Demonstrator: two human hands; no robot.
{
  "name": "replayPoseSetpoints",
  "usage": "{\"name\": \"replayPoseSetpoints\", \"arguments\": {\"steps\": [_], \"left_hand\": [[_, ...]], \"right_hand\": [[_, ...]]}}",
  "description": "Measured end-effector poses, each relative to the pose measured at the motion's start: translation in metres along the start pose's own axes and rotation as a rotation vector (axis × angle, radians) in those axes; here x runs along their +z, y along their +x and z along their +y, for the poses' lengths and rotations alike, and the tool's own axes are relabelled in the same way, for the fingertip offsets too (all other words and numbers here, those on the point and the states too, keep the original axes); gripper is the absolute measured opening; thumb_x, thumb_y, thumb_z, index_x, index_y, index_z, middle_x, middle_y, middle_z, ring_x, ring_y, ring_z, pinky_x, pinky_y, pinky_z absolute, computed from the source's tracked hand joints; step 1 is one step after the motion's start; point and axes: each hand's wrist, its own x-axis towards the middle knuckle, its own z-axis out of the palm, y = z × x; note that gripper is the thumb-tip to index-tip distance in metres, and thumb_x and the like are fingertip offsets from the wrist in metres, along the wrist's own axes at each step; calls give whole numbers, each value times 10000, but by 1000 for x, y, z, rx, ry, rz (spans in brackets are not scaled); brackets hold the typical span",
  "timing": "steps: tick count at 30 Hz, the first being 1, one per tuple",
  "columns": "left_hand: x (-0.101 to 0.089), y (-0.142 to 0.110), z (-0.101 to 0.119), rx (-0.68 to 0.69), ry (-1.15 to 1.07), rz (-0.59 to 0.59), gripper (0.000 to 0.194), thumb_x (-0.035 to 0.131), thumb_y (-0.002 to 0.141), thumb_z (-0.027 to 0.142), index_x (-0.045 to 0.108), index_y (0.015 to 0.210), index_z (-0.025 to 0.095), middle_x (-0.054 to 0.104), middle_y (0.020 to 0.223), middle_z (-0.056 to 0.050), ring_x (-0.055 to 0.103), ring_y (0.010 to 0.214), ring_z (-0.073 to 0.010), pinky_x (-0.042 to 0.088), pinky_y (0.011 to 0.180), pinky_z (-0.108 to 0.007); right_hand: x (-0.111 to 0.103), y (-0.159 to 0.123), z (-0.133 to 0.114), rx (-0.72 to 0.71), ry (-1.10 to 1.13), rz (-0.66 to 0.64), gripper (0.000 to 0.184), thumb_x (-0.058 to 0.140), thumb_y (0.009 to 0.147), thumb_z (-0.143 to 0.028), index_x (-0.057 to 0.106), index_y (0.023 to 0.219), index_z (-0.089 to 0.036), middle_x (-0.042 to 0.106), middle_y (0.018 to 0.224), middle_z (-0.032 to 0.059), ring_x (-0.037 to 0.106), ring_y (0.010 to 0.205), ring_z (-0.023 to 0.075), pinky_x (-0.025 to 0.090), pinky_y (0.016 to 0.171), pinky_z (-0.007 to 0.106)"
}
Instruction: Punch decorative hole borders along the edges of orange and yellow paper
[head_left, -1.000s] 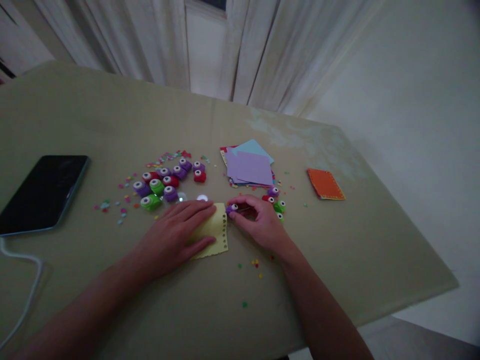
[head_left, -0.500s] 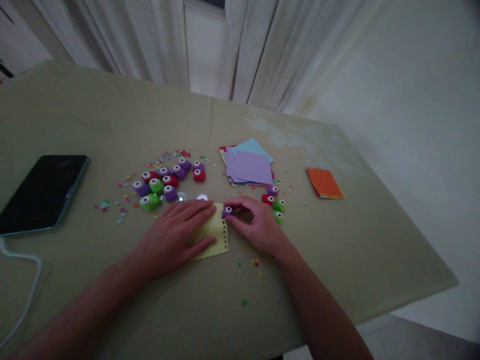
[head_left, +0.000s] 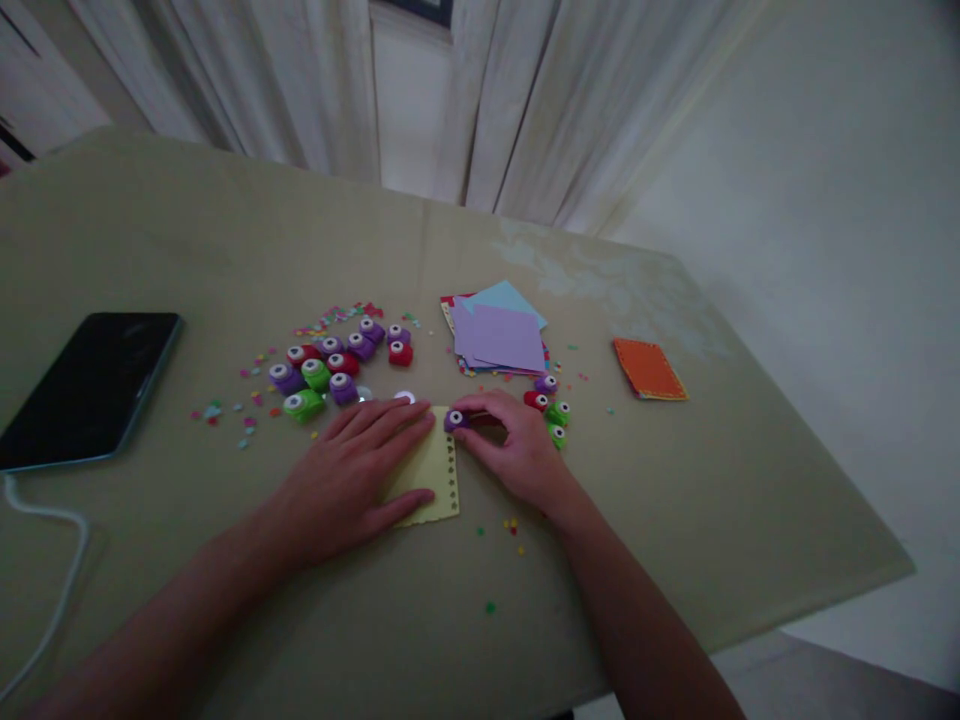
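A pale yellow sheet of paper [head_left: 431, 482] lies on the table with a row of small punched holes along its right edge. My left hand [head_left: 360, 460] rests flat on it, fingers stretched out, covering its left part. At the sheet's upper right corner, my right hand [head_left: 517, 445] grips a purple craft punch [head_left: 454, 420] between thumb and fingers. Close behind the right hand sit several red, green and purple punches [head_left: 557, 412]. Another group of punches [head_left: 316, 375] stands beyond my left hand.
Purple and blue paper cards [head_left: 501, 335] are stacked at the back. An orange card [head_left: 649, 369] lies to the right. A black tablet [head_left: 90, 390] with a white cable [head_left: 82, 520] is at the left. Paper confetti [head_left: 512, 526] is scattered about the table [head_left: 300, 240].
The yellow sheet has shifted slightly toward me, its lower edge now lower in view. The purple punch stays in my right hand at the upper right corner. My left hand stays flat.
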Motion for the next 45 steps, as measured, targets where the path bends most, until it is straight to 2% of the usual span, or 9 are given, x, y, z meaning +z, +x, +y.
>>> {"name": "replayPoseSetpoints", "arguments": {"steps": [6,14,27,45], "left_hand": [[0,-1,-1,3,5,-7,748,572,1043,636,437,1658,232,498,1680,-109,471,1502,-345,358,1238,-521],[-1,1,0,-16,-26,-14,759,585,1034,642,429,1663,247,518,1665,-110,492,1480,-360,372,1223,-546],[-2,1,0,-14,-38,-20,742,585,1040,628,429,1662,257,508,1673,-106,485,1491,-354,369,1228,-543],[-2,1,0,-7,-46,-13,744,581,1036,637,434,1660,260,510,1673,-97,482,1493,-357,366,1226,-539]], "right_hand": [[-2,1,-1,-38,20,-38,227,746,973,-160,799,1183,-226,781,1180,69,737,1123,204,609,1018,357],[0,1,-2,15,-1,-45,211,750,1001,-244,811,1203,-247,799,1156,69,743,1029,210,614,919,352],[-2,1,-6,23,38,-65,208,754,991,-219,808,1191,-229,796,1154,67,741,1036,206,592,935,343],[-3,1,-4,32,31,-72,196,762,993,-290,817,1174,-240,800,1150,69,742,1045,216,587,980,369]]}}
